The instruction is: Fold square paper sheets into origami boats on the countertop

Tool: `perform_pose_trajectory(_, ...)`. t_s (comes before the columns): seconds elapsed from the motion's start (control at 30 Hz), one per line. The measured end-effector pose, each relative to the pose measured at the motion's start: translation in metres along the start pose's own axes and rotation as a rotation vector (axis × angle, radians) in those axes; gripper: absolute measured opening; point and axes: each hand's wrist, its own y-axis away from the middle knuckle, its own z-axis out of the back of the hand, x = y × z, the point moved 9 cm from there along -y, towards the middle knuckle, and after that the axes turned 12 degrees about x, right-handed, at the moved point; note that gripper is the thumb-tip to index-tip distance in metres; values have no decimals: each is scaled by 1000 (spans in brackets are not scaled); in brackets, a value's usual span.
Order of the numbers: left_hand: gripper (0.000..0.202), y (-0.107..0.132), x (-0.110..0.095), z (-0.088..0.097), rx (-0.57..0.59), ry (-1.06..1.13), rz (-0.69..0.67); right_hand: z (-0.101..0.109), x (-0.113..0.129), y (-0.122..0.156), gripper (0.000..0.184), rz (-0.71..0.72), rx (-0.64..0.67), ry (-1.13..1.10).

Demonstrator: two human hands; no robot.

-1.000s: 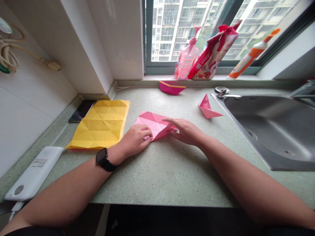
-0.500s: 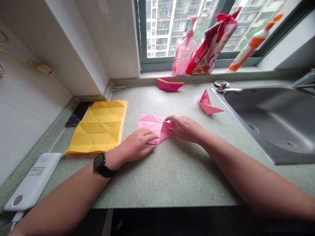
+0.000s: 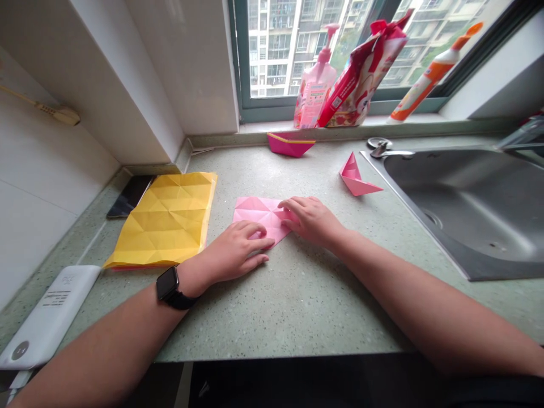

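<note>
A creased sheet of pink paper [image 3: 254, 205] lies on the counter in front of me. My left hand [image 3: 240, 246] rests over its lower left part, fingers stretched out and slightly bent. At the right edge of the sheet, my right hand [image 3: 309, 221] has thumb and fingertips round a folded-in corner, pressing it down. Beyond the hands, a folded pink paper boat [image 3: 357, 180] sits near the sink, and a magenta paper boat [image 3: 291, 146] with a yellow rim stands by the window ledge.
Creased yellow paper [image 3: 170, 215] lies on the left, partly over a dark phone [image 3: 130, 197]. A white power bank [image 3: 49, 314] with a cable sits at the left edge. A steel sink [image 3: 480, 209] is at right. A pump bottle [image 3: 314, 93], red bag [image 3: 361, 79] and orange-white bottle [image 3: 429, 82] line the sill.
My right hand has brought the raised right corner of the pink paper inward and down onto the sheet. The left hand has stayed on the paper, its fingers a little more bent.
</note>
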Motion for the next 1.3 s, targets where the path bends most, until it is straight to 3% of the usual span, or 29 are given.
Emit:
perform_pose_trajectory(0.23, 39, 1, 2, -4, 2, -62, 37, 22, 20, 5, 17, 95, -70, 54)
perform_pose_trajectory(0.47, 52, 0, 4, -10, 93, -86, 76, 10, 25, 4, 13, 130, 91, -35)
perform_pose_trajectory(0.73, 53, 1, 4, -8, 117, -36, 37, 18, 31, 14, 21, 242, 239, -85)
perform_pose_trajectory(1.3, 54, 2, 9, -14, 107, 32, 32, 18, 41, 20, 27, 202, 386, -135)
